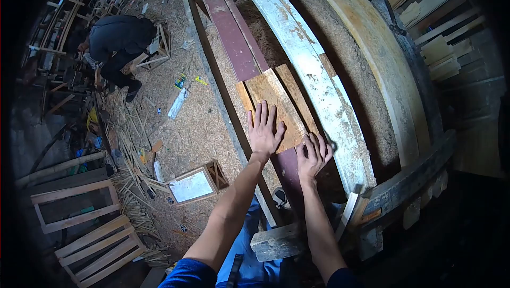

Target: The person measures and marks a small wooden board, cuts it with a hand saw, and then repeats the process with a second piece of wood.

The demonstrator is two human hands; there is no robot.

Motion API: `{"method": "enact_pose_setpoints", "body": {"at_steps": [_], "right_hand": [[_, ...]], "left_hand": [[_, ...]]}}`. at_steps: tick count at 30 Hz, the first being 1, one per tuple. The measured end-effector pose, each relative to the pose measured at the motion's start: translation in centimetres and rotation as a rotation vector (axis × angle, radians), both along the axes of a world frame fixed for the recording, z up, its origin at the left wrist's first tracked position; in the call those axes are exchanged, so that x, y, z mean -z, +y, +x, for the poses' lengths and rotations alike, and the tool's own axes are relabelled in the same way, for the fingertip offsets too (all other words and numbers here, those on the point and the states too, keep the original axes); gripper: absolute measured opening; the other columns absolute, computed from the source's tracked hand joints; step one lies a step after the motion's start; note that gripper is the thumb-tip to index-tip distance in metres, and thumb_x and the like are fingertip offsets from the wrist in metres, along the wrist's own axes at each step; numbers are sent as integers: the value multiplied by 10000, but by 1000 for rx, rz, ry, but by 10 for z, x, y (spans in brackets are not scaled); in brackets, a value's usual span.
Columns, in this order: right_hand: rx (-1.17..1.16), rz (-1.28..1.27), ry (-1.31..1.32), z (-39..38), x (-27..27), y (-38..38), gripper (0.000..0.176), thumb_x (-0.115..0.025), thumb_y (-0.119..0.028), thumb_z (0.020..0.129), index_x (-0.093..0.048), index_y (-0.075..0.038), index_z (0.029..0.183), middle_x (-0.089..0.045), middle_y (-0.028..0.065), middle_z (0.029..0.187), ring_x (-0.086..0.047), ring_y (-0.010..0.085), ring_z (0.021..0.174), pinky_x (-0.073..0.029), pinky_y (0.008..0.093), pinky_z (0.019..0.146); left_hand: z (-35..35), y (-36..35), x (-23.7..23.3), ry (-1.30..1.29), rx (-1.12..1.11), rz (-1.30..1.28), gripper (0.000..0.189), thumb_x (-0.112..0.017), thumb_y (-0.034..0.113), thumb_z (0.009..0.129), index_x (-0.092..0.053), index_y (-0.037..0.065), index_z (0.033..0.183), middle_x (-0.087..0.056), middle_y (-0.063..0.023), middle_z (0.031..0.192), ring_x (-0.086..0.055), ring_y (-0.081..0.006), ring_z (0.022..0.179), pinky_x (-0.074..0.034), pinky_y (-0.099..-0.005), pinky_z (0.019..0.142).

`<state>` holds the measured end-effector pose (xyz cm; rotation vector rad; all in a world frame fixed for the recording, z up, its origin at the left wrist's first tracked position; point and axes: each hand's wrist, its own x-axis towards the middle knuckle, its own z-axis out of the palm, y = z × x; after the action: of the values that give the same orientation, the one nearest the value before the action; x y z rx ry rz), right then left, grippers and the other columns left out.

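A short brown wooden board (278, 108) lies across the maroon beam (234, 35), with a narrow wooden strip (297, 95) along its right side. Another slim strip (245, 95) shows at the board's left edge. My left hand (263, 133) rests flat on the board, fingers spread and thumb out to the side. At the near right corner, my right hand (314, 159) has its fingers bent and drawn together over the end of the board and the right strip. What its fingertips grip underneath is partly hidden.
Right of the maroon beam run a white-painted beam (313, 70) and a pale curved beam (372, 49). A dark crossbeam (406, 168) supports their near ends. Wooden frames (98, 251) and a small box (192, 186) stand at left. A person (119, 38) crouches at upper left.
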<state>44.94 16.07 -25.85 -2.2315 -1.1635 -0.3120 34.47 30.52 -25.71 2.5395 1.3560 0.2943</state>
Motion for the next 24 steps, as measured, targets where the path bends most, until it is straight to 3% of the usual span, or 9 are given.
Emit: {"method": "enact_pose_setpoints", "body": {"at_steps": [4,11,17,24], "right_hand": [[32,-11,9,1,4,1,208,-758,-148,874,-781,-123,1078,-768,31,1193,-652,241,1241,-388,472,1070],[36,-30,26,12,3,0,209,-746,-141,881,-775,-114,1086,-773,53,1191,-649,264,1264,-413,455,1052],[43,88,152,18,4,9,312,-768,-57,843,-720,-84,1150,-763,75,1178,-709,270,1148,-473,423,979],[80,187,159,12,13,5,230,-768,-28,854,-761,-53,1083,-772,116,1159,-728,307,1113,-514,416,971]], "left_hand": [[0,0,-1,-53,-6,9,647,-520,480,1001,-519,101,1525,-379,-177,1666,-299,-327,1570,-110,-542,1298],[1,2,-2,-36,-8,1,655,-523,486,997,-514,110,1533,-375,-171,1671,-304,-325,1567,-111,-539,1299],[2,2,-2,-46,-13,19,652,-528,494,994,-525,116,1526,-386,-165,1666,-316,-321,1562,-116,-536,1298],[1,1,0,-80,-22,40,644,-553,498,981,-566,96,1483,-403,-156,1657,-336,-323,1551,-132,-534,1296]]}}
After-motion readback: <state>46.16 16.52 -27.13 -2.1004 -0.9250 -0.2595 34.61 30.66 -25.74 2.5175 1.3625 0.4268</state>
